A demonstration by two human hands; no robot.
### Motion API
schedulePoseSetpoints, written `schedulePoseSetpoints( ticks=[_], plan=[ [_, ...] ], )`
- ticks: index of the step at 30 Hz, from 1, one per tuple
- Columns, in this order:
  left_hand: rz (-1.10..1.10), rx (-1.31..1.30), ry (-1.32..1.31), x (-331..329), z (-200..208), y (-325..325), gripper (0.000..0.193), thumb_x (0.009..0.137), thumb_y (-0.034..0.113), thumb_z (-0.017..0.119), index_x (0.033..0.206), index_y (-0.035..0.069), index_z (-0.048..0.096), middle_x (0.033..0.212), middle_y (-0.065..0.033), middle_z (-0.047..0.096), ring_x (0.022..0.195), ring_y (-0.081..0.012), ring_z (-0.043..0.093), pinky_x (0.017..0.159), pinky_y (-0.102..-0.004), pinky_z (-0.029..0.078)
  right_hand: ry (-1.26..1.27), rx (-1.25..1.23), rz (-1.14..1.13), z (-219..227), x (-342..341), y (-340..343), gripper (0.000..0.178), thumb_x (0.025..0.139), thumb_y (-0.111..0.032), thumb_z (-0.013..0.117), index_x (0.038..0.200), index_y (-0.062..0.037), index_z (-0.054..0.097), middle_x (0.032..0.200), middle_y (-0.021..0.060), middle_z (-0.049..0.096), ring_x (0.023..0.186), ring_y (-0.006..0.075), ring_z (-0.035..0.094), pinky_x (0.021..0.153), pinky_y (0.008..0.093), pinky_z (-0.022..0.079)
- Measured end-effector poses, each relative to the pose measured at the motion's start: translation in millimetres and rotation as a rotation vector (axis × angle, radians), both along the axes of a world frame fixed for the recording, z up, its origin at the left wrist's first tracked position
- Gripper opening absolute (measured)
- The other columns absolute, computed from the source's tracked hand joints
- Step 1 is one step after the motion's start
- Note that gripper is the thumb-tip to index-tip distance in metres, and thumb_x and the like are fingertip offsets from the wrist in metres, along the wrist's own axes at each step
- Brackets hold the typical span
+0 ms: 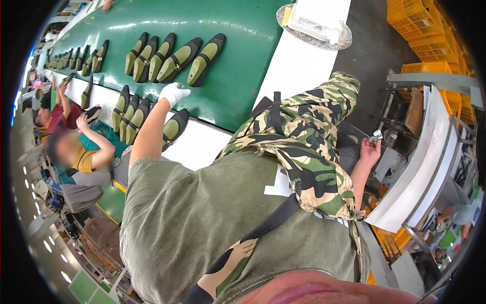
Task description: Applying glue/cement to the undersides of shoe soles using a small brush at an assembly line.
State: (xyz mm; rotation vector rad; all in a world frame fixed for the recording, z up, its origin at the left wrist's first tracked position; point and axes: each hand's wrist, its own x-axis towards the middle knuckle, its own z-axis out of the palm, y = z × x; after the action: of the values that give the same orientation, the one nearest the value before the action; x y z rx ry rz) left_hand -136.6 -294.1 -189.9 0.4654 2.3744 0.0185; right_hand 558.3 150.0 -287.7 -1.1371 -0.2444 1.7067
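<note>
My left hand (pixel 174 95), in a white glove, is over the near edge of the green conveyor belt (pixel 228 104). Its thumb points out to the right, and nothing shows in the fingers. Just beyond it stands a group of several olive-green slip-on shoes with black trim and heels, one of them a shoe (pixel 179 60) close to my fingertips. Another such shoe (pixel 175 126) lies on the white ledge beside my left forearm. Low at my right side, my bare right hand (pixel 370 152) grips a small silvery-white object (pixel 375 136) whose kind I cannot make out.
More shoes (pixel 132 114) stand on the white ledge (pixel 195 149), and others run down the belt. To the left a seated co-worker (pixel 91 147) raises an arm. Yellow crates (pixel 435 48) are stacked at the far right, near a curved white panel (pixel 422 162). A white device (pixel 319 23) sits at the belt's end.
</note>
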Motion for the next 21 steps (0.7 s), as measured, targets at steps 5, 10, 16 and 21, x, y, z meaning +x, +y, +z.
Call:
schedulePoseSetpoints(
  ticks=[5, 10, 16, 21],
  plan=[
    [-0.054, 0.261, 0.335, 5, 0, 48, 0.085, 0.072, 0.044, 0.078, 0.139, 0.001, 0.049, 0.138, -0.0196, 0.055, 0.127, -0.0317, 0.054, 0.108, -0.0364, 0.04, -0.036, 0.06, 0.011, 36, -6, 24, 0.025, 0.096, -0.026, 0.06, 0.115, -0.0099, 0.063, 0.105, 0.0057, 0.067, 0.094, 0.025, 0.059, 0.086, 0.0456, 0.043],
    [-0.154, 0.171, 0.225, 6, 4, 125, 0.094, 0.067, 0.049, 0.082, 0.14, 0.001, 0.046, 0.136, -0.0207, 0.056, 0.125, -0.0334, 0.055, 0.104, -0.0387, 0.044, 0.001, 0.163, 0.172, 65, -40, 51, 0.024, 0.095, -0.02, 0.061, 0.117, -0.0116, 0.064, 0.112, 0.0067, 0.067, 0.098, 0.0258, 0.061, 0.087, 0.0484, 0.046],
    [-0.227, -0.117, 0.254, -5, -26, 156, 0.084, 0.065, 0.048, 0.084, 0.126, 0.001, 0.05, 0.118, -0.0218, 0.066, 0.111, -0.0349, 0.064, 0.094, -0.0407, 0.051, -0.33, 0.242, 0.276, 102, -189, 92, 0.02, 0.086, -0.006, 0.073, 0.102, -0.0096, 0.061, 0.095, 0.0058, 0.066, 0.092, 0.0219, 0.064, 0.076, 0.0397, 0.051],
    [-0.286, -0.238, 0.23, -9, -22, 176, 0.072, 0.068, 0.043, 0.082, 0.121, 0.002, 0.057, 0.115, -0.0212, 0.068, 0.108, -0.0345, 0.066, 0.095, -0.0401, 0.051, -0.718, 0.551, 0.321, 101, -272, 128, 0.023, 0.074, -0.007, 0.083, 0.089, 0.0003, 0.069, 0.083, 0.0005, 0.066, 0.073, 0.0083, 0.058, 0.065, 0.0248, 0.048]
  ],
)
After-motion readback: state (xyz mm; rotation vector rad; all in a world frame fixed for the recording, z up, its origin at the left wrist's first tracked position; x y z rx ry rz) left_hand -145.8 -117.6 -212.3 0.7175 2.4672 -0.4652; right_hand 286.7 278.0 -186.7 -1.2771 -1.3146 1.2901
